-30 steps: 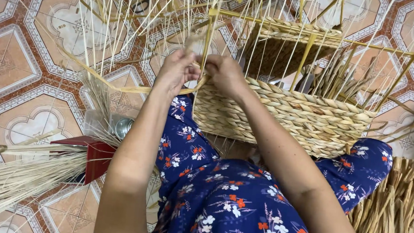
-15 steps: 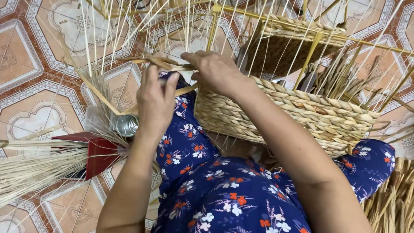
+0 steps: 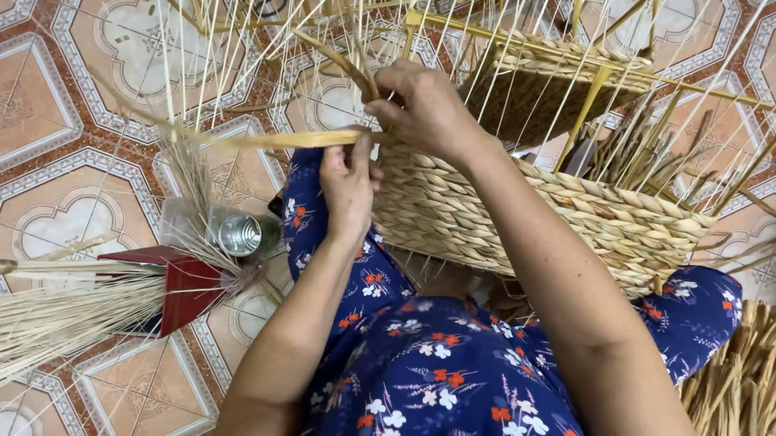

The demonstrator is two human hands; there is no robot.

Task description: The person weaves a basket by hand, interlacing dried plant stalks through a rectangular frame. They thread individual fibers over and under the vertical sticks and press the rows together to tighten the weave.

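The left hand [image 3: 349, 182] now pinches a flat straw strand [image 3: 292, 138] at the woven basket [image 3: 538, 212]. The right hand [image 3: 426, 109] has shifted onto the rim, gripping a twisted strand. A shiny metal can [image 3: 242, 233] lies beside.

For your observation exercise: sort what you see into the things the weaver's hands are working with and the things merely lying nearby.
In use:
left hand pinching the flat fibre strand
right hand at the rim of the half-woven basket
yellow wire frame with its thin upright stakes

Lying about:
metal can
red stool
pale reed bundle
pile of dried strands
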